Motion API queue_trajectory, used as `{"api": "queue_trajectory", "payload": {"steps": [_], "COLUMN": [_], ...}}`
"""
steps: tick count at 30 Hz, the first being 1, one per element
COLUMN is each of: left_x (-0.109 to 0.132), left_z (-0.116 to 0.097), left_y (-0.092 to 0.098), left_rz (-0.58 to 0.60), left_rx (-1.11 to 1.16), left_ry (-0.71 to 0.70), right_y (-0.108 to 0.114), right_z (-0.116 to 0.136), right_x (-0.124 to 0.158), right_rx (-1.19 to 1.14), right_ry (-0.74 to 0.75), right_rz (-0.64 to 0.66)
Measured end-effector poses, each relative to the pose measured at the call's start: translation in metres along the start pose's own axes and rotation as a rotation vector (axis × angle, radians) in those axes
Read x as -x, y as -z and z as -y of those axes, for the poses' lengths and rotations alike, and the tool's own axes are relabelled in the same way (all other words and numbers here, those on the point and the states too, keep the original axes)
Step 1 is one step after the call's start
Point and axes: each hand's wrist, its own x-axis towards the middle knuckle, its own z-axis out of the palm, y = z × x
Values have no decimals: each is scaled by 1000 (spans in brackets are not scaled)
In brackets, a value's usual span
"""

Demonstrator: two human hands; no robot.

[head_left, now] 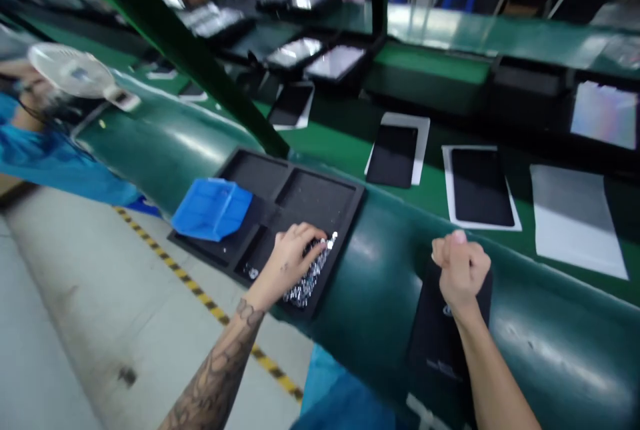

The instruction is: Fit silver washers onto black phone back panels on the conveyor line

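Note:
My left hand [299,251] is over the near right compartment of a black divided tray [316,200]. Its thumb and fingers come together at a small shiny part [332,240], by a heap of loose silvery pieces [306,287]. My right hand [461,265] is curled into a fist; whatever it may hold is hidden. Beneath this fist and forearm, a dark tablet-shaped panel [433,343] with a small round mark and faint print lies on the green bench. A blue plastic bin [213,209] rests, tilted, on the tray's left side.
Black panels [483,187] on white sheets [517,220] lie along the green belt [345,140] beyond the bench. A slanted green post [200,63] rises behind the tray. At left, a co-worker's blue sleeve [60,157] is near a white fan [73,70]. More people stand across the line.

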Motion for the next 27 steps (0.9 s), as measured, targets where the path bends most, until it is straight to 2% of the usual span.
{"api": "queue_trajectory", "payload": {"steps": [7,12,17,21,27], "left_x": [-9,-9,-10,-14,-19], "left_z": [-11,-13,-18,-24,-15], "left_y": [9,10,15,19,7], "left_rz": [88,100,55,-13,-153], "left_rx": [-58,-53,-58,-8,61], "left_ry": [36,17,2,-17,-50], "right_y": [10,8,5,2,2], "right_z": [-13,-10,-16,-19,-18], "right_x": [5,5,9,13,9], "right_rx": [24,2,21,47,41], "right_ry": [5,28,13,95,207], "right_rz": [100,85,51,-26,-8]}}
